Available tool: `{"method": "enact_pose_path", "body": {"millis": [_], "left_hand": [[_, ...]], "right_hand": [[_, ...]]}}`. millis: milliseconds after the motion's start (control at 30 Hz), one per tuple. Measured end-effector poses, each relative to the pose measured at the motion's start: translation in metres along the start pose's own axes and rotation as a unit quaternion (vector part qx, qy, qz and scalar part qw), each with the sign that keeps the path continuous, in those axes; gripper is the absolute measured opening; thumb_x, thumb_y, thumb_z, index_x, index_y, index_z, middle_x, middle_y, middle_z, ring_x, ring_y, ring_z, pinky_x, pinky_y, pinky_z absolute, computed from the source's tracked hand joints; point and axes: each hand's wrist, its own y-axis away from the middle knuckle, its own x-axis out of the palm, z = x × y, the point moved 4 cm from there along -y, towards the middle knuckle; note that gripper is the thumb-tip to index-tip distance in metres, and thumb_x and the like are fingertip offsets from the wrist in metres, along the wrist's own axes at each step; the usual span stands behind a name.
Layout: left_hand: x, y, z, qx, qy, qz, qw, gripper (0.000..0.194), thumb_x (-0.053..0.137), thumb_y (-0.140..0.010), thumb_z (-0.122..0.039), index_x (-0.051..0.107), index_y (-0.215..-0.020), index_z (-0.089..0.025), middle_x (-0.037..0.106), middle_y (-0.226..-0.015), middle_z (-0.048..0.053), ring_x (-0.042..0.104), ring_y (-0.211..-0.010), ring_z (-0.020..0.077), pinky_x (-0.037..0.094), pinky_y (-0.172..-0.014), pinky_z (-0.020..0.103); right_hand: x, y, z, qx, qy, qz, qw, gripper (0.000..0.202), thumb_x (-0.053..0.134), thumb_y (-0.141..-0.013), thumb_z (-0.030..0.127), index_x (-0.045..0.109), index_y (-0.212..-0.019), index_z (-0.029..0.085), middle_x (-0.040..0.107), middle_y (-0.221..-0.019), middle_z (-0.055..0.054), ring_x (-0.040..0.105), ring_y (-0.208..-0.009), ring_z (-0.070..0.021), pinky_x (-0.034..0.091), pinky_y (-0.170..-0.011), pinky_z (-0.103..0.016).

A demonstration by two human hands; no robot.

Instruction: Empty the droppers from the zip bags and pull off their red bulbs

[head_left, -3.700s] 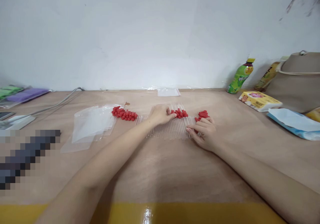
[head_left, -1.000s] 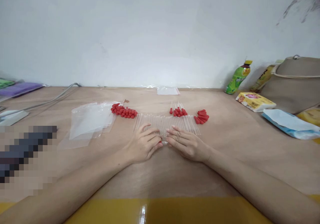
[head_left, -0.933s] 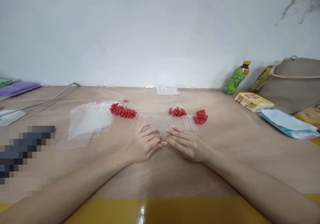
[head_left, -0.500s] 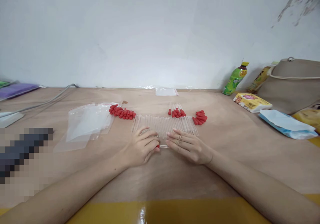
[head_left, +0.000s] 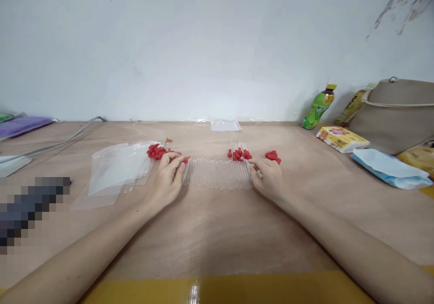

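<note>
My left hand point(head_left: 168, 177) is closed, with a red rubber bulb point(head_left: 186, 160) between its fingertips, beside the left pile of red bulbs point(head_left: 156, 151). In my right hand point(head_left: 269, 177) a clear thin tube point(head_left: 245, 160) is pinched between thumb and fingers, its tip pointing left. A row of clear tubes point(head_left: 217, 174) lies side by side on the table between both hands. Just behind the row are several clear tubes with red bulbs point(head_left: 240, 154) on their near ends. More red bulbs point(head_left: 272, 156) lie to the right, partly hidden by my right hand.
Clear plastic bags point(head_left: 117, 168) lie on the left and a small bag point(head_left: 225, 125) by the wall. A grey cable point(head_left: 74, 134) crosses the back left. To the right stand a green bottle point(head_left: 318, 107), a yellow tissue pack point(head_left: 342, 139), a blue-white packet point(head_left: 389, 168) and a grey bag point(head_left: 396, 114).
Both hands have moved apart and away from me, from the front of the tube row to its two ends. A red bulb is now in the left fingers, a clear tube in the right.
</note>
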Motion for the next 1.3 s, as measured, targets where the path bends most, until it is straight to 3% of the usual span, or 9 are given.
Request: {"method": "enact_pose_path", "body": {"millis": [233, 333, 400, 567, 700, 900, 1000, 1167, 1300], "left_hand": [[-0.013, -0.014, 0.026, -0.114, 0.030, -0.060, 0.991, 0.027, 0.046, -0.084, -0.030, 0.058, -0.107, -0.020, 0.059, -0.096, 0.005, 0.057, -0.084, 0.0165, 0.048, -0.079, 0.033], [-0.020, -0.018, 0.029, -0.134, -0.016, -0.068, 0.988, 0.026, 0.053, -0.080, -0.033, 0.060, -0.102, -0.022, 0.063, -0.095, 0.003, 0.059, -0.079, 0.0167, 0.048, -0.074, 0.032], [-0.023, -0.020, 0.030, -0.111, -0.055, -0.049, 0.991, 0.020, 0.056, -0.078, -0.033, 0.063, -0.094, -0.023, 0.065, -0.090, 0.002, 0.059, -0.081, 0.0179, 0.048, -0.075, 0.032], [-0.023, -0.018, 0.037, -0.035, -0.090, 0.078, 0.992, 0.015, 0.054, -0.079, -0.034, 0.064, -0.082, -0.022, 0.066, -0.081, 0.001, 0.059, -0.069, 0.0167, 0.045, -0.061, 0.028], [-0.023, -0.015, 0.049, -0.006, -0.126, 0.078, 0.989, 0.019, 0.053, -0.080, -0.037, 0.063, -0.082, -0.021, 0.065, -0.075, 0.001, 0.058, -0.062, 0.0160, 0.044, -0.057, 0.028], [-0.013, -0.010, 0.065, 0.054, -0.156, 0.114, 0.980, 0.020, 0.048, -0.083, -0.035, 0.062, -0.081, -0.021, 0.064, -0.085, 0.003, 0.059, -0.073, 0.0182, 0.046, -0.065, 0.031], [-0.016, -0.011, 0.060, 0.086, -0.174, 0.089, 0.977, 0.018, 0.050, -0.083, -0.034, 0.062, -0.080, -0.020, 0.063, -0.084, 0.004, 0.058, -0.076, 0.0192, 0.046, -0.068, 0.032], [-0.020, -0.013, 0.036, 0.135, -0.148, 0.022, 0.979, 0.013, 0.054, -0.081, -0.028, 0.063, -0.081, -0.019, 0.063, -0.083, 0.005, 0.055, -0.080, 0.0188, 0.044, -0.078, 0.034], [0.000, -0.017, 0.012, 0.146, -0.130, 0.045, 0.980, 0.014, 0.052, -0.081, -0.027, 0.063, -0.080, -0.019, 0.061, -0.084, 0.005, 0.052, -0.081, 0.0192, 0.042, -0.078, 0.035]], "right_hand": [[0.001, -0.004, 0.007, -0.012, 0.044, 0.025, 0.999, 0.022, 0.044, -0.081, 0.015, 0.066, -0.083, 0.015, 0.061, -0.069, -0.005, 0.052, -0.066, -0.0153, 0.029, -0.063, -0.028], [0.002, -0.004, 0.013, -0.021, 0.063, 0.043, 0.997, 0.023, 0.043, -0.081, 0.015, 0.066, -0.080, 0.015, 0.058, -0.064, -0.004, 0.049, -0.065, -0.0151, 0.026, -0.061, -0.028], [0.004, -0.003, 0.015, -0.022, 0.061, 0.052, 0.997, 0.022, 0.044, -0.081, 0.016, 0.066, -0.081, 0.015, 0.055, -0.063, -0.004, 0.047, -0.064, -0.0146, 0.025, -0.061, -0.028], [0.007, 0.000, 0.016, -0.021, 0.049, 0.055, 0.997, 0.022, 0.046, -0.082, 0.024, 0.065, -0.081, 0.014, 0.053, -0.064, -0.003, 0.046, -0.063, -0.0143, 0.025, -0.062, -0.028], [0.006, -0.001, 0.021, -0.032, 0.068, 0.070, 0.995, 0.024, 0.051, -0.081, 0.034, 0.064, -0.076, 0.015, 0.056, -0.068, -0.004, 0.047, -0.065, -0.0151, 0.026, -0.065, -0.029], [0.001, -0.003, 0.027, -0.043, 0.094, 0.087, 0.991, 0.036, 0.052, -0.078, 0.051, 0.066, -0.079, 0.017, 0.057, -0.072, -0.005, 0.049, -0.071, -0.0175, 0.025, -0.069, -0.032], [-0.002, -0.003, 0.028, -0.072, 0.072, 0.086, 0.991, 0.039, 0.050, -0.080, 0.052, 0.066, -0.082, 0.017, 0.058, -0.074, -0.005, 0.049, -0.074, -0.0174, 0.026, -0.071, -0.033], [-0.012, 0.001, 0.027, -0.127, 0.041, 0.008, 0.991, 0.027, 0.051, -0.083, 0.039, 0.067, -0.078, 0.018, 0.056, -0.065, -0.002, 0.045, -0.066, -0.0135, 0.026, -0.070, -0.032], [-0.015, 0.004, 0.035, -0.168, 0.027, -0.002, 0.985, 0.024, 0.051, -0.083, 0.031, 0.066, -0.068, 0.020, 0.050, -0.055, 0.001, 0.041, -0.060, -0.0114, 0.026, -0.070, -0.031]]}}
